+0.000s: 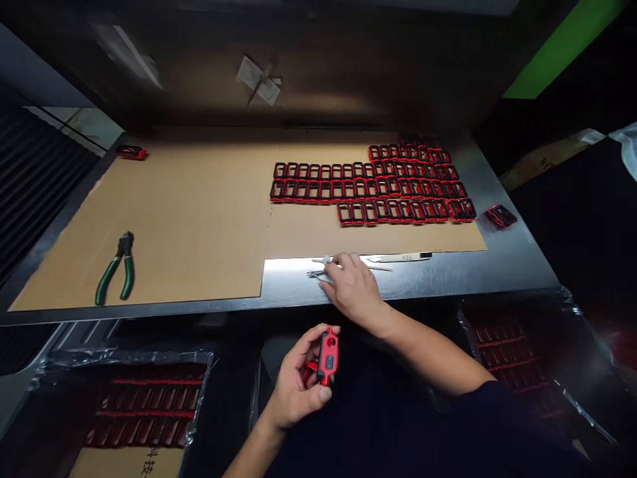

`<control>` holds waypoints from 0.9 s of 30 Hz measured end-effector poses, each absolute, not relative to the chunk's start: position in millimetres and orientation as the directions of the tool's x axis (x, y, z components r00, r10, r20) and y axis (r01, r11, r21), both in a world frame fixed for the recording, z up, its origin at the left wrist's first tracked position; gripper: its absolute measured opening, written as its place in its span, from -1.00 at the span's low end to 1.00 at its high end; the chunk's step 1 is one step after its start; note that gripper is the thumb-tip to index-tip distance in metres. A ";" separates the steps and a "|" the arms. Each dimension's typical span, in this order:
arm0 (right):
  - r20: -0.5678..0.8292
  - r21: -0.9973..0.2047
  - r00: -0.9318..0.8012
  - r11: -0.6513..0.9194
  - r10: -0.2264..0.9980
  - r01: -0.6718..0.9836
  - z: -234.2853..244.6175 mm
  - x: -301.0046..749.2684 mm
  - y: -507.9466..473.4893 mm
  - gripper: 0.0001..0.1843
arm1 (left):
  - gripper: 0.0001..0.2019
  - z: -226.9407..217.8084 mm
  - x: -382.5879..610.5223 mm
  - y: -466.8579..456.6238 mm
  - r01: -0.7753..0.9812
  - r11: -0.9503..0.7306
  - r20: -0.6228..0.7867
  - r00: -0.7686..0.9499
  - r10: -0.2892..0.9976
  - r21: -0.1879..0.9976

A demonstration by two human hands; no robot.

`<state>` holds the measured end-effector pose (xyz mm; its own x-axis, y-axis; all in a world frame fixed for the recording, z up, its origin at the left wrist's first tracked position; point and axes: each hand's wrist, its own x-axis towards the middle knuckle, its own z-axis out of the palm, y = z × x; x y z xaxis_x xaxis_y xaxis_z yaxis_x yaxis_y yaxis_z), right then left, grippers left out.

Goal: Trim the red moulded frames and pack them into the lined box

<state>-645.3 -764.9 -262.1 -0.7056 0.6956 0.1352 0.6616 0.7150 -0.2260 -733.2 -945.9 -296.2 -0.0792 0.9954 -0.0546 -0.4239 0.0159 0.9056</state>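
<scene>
At lower centre, a person's left hand [289,393] grasps one red-and-black housing [328,362], long axis near upright in the frame, round hole uppermost. The right hand [354,289] partly hides a slim metal tool [314,273] on the bench [522,265]; whether its grip is clenched cannot be told. Five rows of frames [374,179] fill upper right; one pair of pliers [127,245] lies left.

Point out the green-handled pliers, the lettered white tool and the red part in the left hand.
Green-handled pliers [125,246], head view: dark joint.
White tool [397,258], head view: pale body.
Red part [328,352], head view: red face.
</scene>
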 end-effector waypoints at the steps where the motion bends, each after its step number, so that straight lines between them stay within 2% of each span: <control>1: 0.143 -0.234 -0.696 0.707 0.704 0.667 -264.0 -643.4 -765.2 -0.75 | -0.27 -297.4 -733.7 -944.5 -0.426 0.016 -0.060 -0.090 0.994 0.905; 6: 0.158 -0.246 -0.704 0.718 0.693 0.651 -273.1 -637.4 -768.9 -0.70 | -0.23 -295.3 -730.7 -934.4 -0.393 0.010 -0.056 -0.105 0.993 0.920; 9: 0.235 -0.274 -0.660 0.700 0.713 0.659 -280.3 -637.7 -773.7 -0.67 | -0.20 -293.8 -729.1 -933.3 -0.382 0.014 -0.065 -0.122 0.990 0.924; 12: 0.318 -0.311 -0.613 0.690 0.723 0.653 -284.8 -638.5 -777.8 -0.76 | -0.15 -294.9 -729.5 -935.8 -0.386 0.043 -0.093 -0.112 0.989 0.921; 14: 0.355 -0.397 -0.575 0.675 0.737 0.621 -283.5 -632.0 -778.6 -0.82 | -0.13 -295.1 -730.9 -938.2 -0.386 0.048 -0.098 -0.111 0.989 0.921; 16: 0.315 -0.578 -0.526 0.600 0.790 0.553 -278.5 -614.0 -779.5 -0.81 | -0.15 -293.8 -732.3 -941.1 -0.348 0.013 -0.070 -0.154 0.986 0.937; 18: 0.228 -0.755 -0.512 0.483 0.828 0.444 -270.5 -584.9 -784.2 -0.78 | -0.22 -292.3 -733.4 -943.6 -0.240 -0.065 0.012 -0.216 0.976 0.969; 20: 0.183 -0.831 -0.566 0.434 0.804 0.348 -260.3 -552.7 -796.1 -0.82 | -0.28 -292.9 -733.9 -944.1 -0.087 -0.153 0.128 -0.237 0.963 0.984; 23: 0.228 -0.798 -0.695 0.540 0.682 0.268 -246.7 -519.0 -822.9 -0.79 | -0.27 -299.7 -732.1 -938.8 0.073 -0.242 0.251 -0.157 0.955 0.968; 27: 0.303 -0.748 -0.723 0.625 0.621 0.223 -241.6 -507.8 -845.5 -0.67 | -0.23 -308.8 -723.6 -927.6 0.106 -0.262 0.267 -0.039 0.963 0.959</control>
